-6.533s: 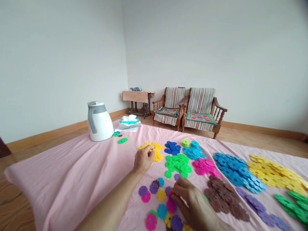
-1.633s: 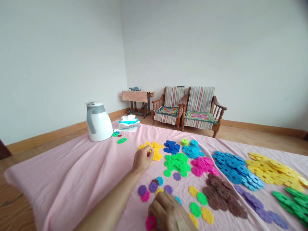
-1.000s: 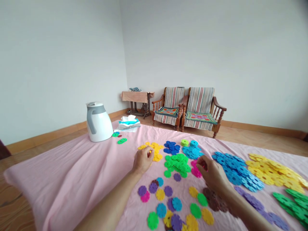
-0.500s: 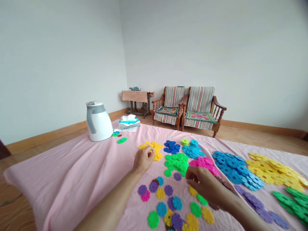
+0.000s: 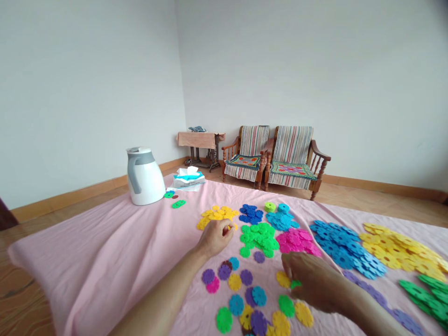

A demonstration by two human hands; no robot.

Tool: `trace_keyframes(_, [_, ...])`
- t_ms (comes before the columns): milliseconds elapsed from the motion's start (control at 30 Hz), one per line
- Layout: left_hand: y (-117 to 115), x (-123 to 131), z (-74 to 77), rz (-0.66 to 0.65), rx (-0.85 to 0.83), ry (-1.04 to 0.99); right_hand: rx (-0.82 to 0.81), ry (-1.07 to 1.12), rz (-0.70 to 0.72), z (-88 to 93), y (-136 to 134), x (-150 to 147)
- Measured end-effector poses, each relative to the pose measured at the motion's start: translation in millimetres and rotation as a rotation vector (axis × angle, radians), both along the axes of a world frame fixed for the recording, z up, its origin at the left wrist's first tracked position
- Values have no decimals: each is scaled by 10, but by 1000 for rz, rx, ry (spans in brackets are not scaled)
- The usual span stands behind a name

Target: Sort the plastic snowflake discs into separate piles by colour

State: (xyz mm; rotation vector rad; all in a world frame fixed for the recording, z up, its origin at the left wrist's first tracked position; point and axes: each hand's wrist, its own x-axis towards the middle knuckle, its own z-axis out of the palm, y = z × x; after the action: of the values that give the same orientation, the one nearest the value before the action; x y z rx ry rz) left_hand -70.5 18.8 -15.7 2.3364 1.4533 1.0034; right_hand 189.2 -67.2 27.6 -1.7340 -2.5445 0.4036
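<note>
Resting left of the green pile, the left hand had curled fingers; before the pile, mixed discs lay ungrouped, seemingly work left; right of it, pink discs looked grouped; the right hand partly hid a green disc. Whether either held anything was unclear.

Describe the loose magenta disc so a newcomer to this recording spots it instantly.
On the pink cloth, find the loose mixed-colour discs between the left forearm and the right hand. Near that scatter's left edge, the magenta disc overlaps a purple disc. It is the only magenta one visible in the scatter, well away from the magenta pile.
</note>
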Motion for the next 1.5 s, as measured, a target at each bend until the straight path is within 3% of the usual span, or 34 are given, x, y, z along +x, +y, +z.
trace_keyframes(133, [-96,63,38,-171,-49,44,-22,106,-6,-32,42,64])
trace_keyframes(300, [-179,115,90,-325,-56,136,-31,527,-53,-104,179,31])
trace_keyframes(533, [-173,107,105,-344,-69,173,102,719,-200,-263,385,-111])
trace_keyframes(767, [-190,93,143,-359,-81,189,-13,599,-36,-129,109,-294])
trace_keyframes(1000, [-184,120,91,-274,-87,151,-63,409,106,17,-118,-381])
trace_keyframes(1267, [-150,120,34,-241,-49,95,-143,171,156,91,-124,-163])
trace_keyframes(1500, [-158,116,51,-241,-58,84,-151,88,154,71,-83,-79])
